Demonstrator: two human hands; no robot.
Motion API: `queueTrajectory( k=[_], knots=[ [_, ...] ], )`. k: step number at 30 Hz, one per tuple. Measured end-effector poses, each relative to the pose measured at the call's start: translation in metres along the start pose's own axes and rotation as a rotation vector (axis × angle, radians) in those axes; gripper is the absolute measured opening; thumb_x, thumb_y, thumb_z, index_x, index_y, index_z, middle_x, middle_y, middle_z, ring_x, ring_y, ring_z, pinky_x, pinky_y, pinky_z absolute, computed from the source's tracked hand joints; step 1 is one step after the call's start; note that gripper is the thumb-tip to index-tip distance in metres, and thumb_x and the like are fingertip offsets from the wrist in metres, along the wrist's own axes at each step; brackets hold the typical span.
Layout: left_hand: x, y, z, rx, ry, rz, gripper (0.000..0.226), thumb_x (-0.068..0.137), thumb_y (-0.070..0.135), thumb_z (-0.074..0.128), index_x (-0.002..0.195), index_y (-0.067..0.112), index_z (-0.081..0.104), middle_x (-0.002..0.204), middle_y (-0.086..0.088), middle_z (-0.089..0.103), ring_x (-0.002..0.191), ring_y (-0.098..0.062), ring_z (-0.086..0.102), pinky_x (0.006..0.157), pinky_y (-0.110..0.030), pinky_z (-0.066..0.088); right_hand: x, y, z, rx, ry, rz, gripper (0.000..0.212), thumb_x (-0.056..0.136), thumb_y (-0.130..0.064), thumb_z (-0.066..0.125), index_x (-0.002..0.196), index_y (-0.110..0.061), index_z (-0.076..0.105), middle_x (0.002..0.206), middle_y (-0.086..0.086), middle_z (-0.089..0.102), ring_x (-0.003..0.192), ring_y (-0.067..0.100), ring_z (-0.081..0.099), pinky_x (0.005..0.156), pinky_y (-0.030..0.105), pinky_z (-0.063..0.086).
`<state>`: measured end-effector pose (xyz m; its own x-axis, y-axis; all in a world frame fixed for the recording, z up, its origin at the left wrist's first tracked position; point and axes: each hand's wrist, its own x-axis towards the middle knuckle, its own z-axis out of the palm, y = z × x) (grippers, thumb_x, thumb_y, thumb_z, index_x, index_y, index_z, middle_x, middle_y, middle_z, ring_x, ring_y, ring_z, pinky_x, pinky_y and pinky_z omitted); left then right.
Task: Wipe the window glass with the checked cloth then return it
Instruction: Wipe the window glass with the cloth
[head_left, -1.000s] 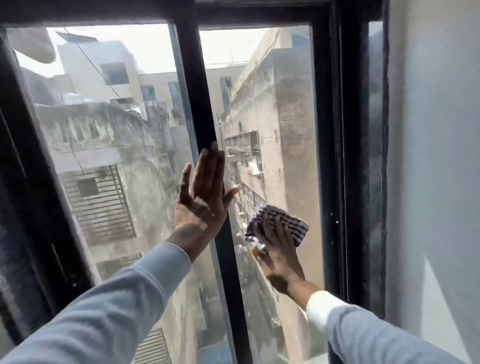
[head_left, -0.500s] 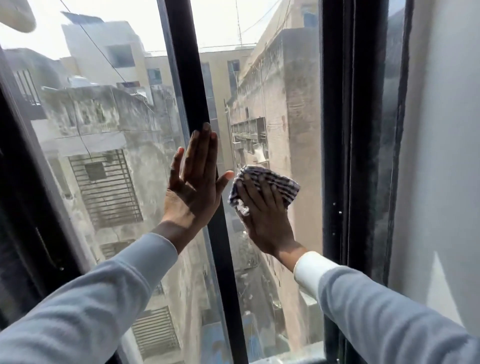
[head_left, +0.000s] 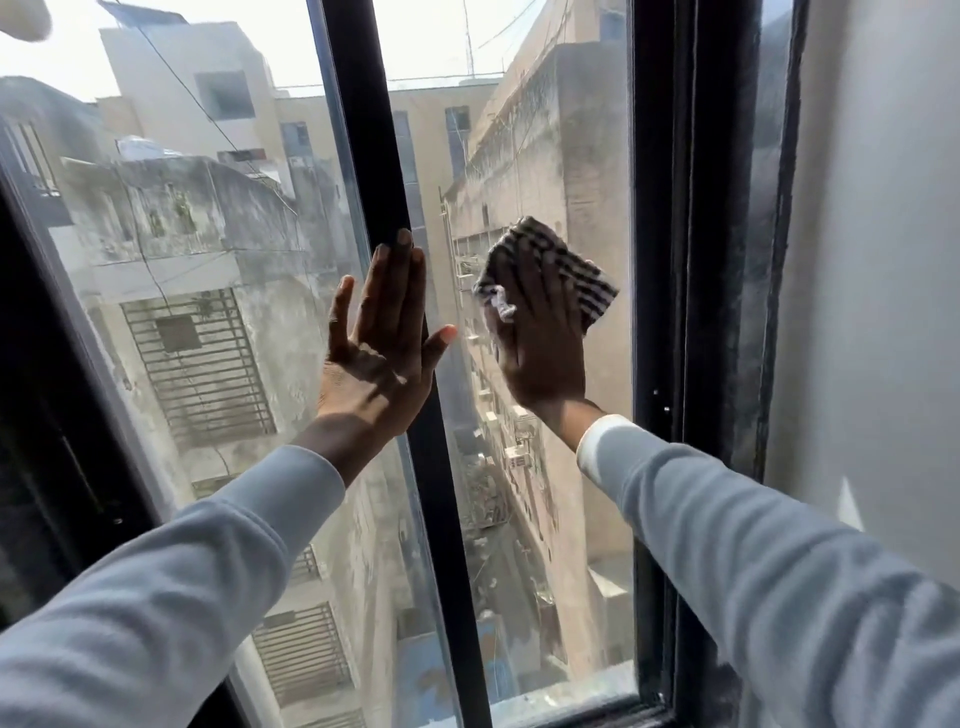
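Currently the right hand (head_left: 540, 343) is pressing the cloth (head_left: 553, 265) flat against the glass (head_left: 545, 156) of the right-hand pane. Its fingers (head_left: 530, 275) are lying extended and close together over the cloth, pointing upward, with the palm facing the pane. The cloth is sitting bunched beneath them, its checked edges showing above and to the right of the fingertips, near the right frame (head_left: 660, 260). The right arm is reaching forward and up from the lower right, its grey sleeve (head_left: 753, 545) ending in a white cuff at the wrist.

The left hand (head_left: 379, 358) is resting open against the window, holding nothing. Its fingers are pointing upward; the little finger is standing slightly apart and the thumb is spreading out to the right. The longer fingertips are overlapping the black centre bar (head_left: 441, 519), while the palm is lying over the left pane (head_left: 208, 234). The left arm is extending from the lower left in a matching grey sleeve.
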<state>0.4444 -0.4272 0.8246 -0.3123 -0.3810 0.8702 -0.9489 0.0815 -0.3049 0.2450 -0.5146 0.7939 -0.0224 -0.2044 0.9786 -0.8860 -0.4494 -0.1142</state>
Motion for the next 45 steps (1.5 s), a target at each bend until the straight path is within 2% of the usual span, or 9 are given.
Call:
queueTrajectory(
  k=[4, 7, 11, 17, 21, 29, 35, 38, 45],
  knots=[
    [0.001, -0.001, -0.002, -0.004, -0.032, -0.004, 0.076, 0.115, 0.054, 0.015, 0.175, 0.013, -0.008, 0.186, -0.006, -0.011, 0.171, -0.02, -0.013, 0.132, -0.041, -0.019, -0.044, -0.024, -0.004, 0.119, 0.138, 0.632, 0.065, 0.11, -0.039, 0.041, 0.168, -0.012, 0.031, 0.176, 0.021, 0.031, 0.162, 0.047, 0.03, 0.13, 0.068, 0.025],
    [0.0, 0.0, -0.005, -0.023, -0.058, -0.006, 0.077, 0.115, 0.055, 0.014, 0.175, 0.013, -0.008, 0.186, -0.006, -0.012, 0.172, -0.021, -0.01, 0.133, -0.043, -0.016, -0.117, -0.049, -0.001, 0.013, -0.255, 0.079, 0.068, 0.109, -0.039, 0.041, 0.172, -0.021, 0.019, 0.18, 0.012, 0.016, 0.166, 0.043, 0.018, 0.131, 0.068, 0.023],
    [0.001, 0.0, -0.005, -0.015, -0.069, -0.018, 0.08, 0.112, 0.061, 0.008, 0.176, 0.014, -0.007, 0.186, -0.004, -0.011, 0.172, -0.019, -0.008, 0.129, -0.038, -0.027, -0.007, -0.034, 0.005, -0.053, -0.111, -0.264, 0.058, 0.113, -0.038, 0.043, 0.168, -0.023, 0.033, 0.179, 0.004, 0.03, 0.166, 0.034, 0.024, 0.136, 0.05, 0.01],
    [0.001, -0.002, -0.009, -0.02, -0.109, -0.009, 0.083, 0.11, 0.065, 0.005, 0.175, 0.017, -0.014, 0.183, 0.0, -0.023, 0.169, -0.016, -0.02, 0.127, -0.04, -0.03, -0.052, -0.027, -0.003, 0.084, 0.129, 0.666, 0.067, 0.112, -0.047, 0.031, 0.172, -0.02, 0.019, 0.181, 0.011, 0.021, 0.165, 0.039, 0.024, 0.131, 0.065, 0.025],
    [-0.001, 0.001, -0.01, -0.021, -0.116, -0.019, 0.082, 0.11, 0.064, 0.002, 0.175, 0.017, -0.014, 0.182, 0.0, -0.024, 0.167, -0.018, -0.024, 0.127, -0.038, -0.03, -0.14, -0.028, 0.003, 0.037, -0.282, 0.043, 0.076, 0.111, -0.036, 0.034, 0.169, -0.042, -0.014, 0.18, -0.01, -0.023, 0.169, 0.033, 0.0, 0.133, 0.066, 0.017],
    [0.004, 0.005, -0.02, -0.158, -0.24, -0.074, 0.082, 0.109, 0.066, 0.005, 0.173, 0.023, -0.021, 0.177, 0.009, -0.037, 0.166, -0.011, -0.028, 0.139, -0.043, -0.009, -0.009, -0.074, -0.064, 0.905, -0.185, 0.65, 0.036, 0.115, -0.04, 0.046, 0.139, -0.023, 0.067, 0.127, -0.012, 0.071, 0.113, -0.025, 0.06, 0.113, 0.026, 0.045],
    [0.008, 0.024, -0.074, -0.604, -0.209, -0.24, 0.077, 0.112, 0.066, 0.022, 0.173, 0.019, 0.024, 0.182, -0.003, 0.024, 0.168, -0.02, 0.025, 0.137, -0.043, 0.025, 0.008, -0.073, -0.154, 1.728, -0.45, 1.084, 0.068, 0.112, -0.058, 0.033, 0.151, -0.009, 0.059, 0.136, 0.017, 0.074, 0.125, 0.033, 0.071, 0.103, 0.05, 0.058],
    [0.016, 0.051, -0.116, -1.078, -0.235, -0.46, 0.085, 0.108, 0.074, 0.023, 0.127, 0.002, 0.065, 0.121, -0.021, 0.067, 0.112, -0.026, 0.064, 0.107, -0.052, 0.056, 0.017, -0.081, -0.189, 1.823, -0.505, 1.038, 0.07, 0.112, -0.06, 0.031, 0.144, -0.007, 0.064, 0.127, 0.019, 0.074, 0.117, 0.037, 0.073, 0.094, 0.052, 0.063],
    [0.012, 0.067, -0.198, -1.561, -0.024, -0.766, 0.049, 0.114, 0.05, 0.045, 0.094, 0.01, 0.063, 0.091, -0.013, 0.06, 0.083, -0.026, 0.059, 0.074, -0.042, 0.051, 0.033, -0.098, -0.267, 1.854, -0.517, 0.908, 0.053, 0.108, -0.054, 0.044, 0.122, -0.012, 0.074, 0.114, 0.013, 0.078, 0.106, 0.033, 0.076, 0.091, 0.051, 0.064]
  ],
)
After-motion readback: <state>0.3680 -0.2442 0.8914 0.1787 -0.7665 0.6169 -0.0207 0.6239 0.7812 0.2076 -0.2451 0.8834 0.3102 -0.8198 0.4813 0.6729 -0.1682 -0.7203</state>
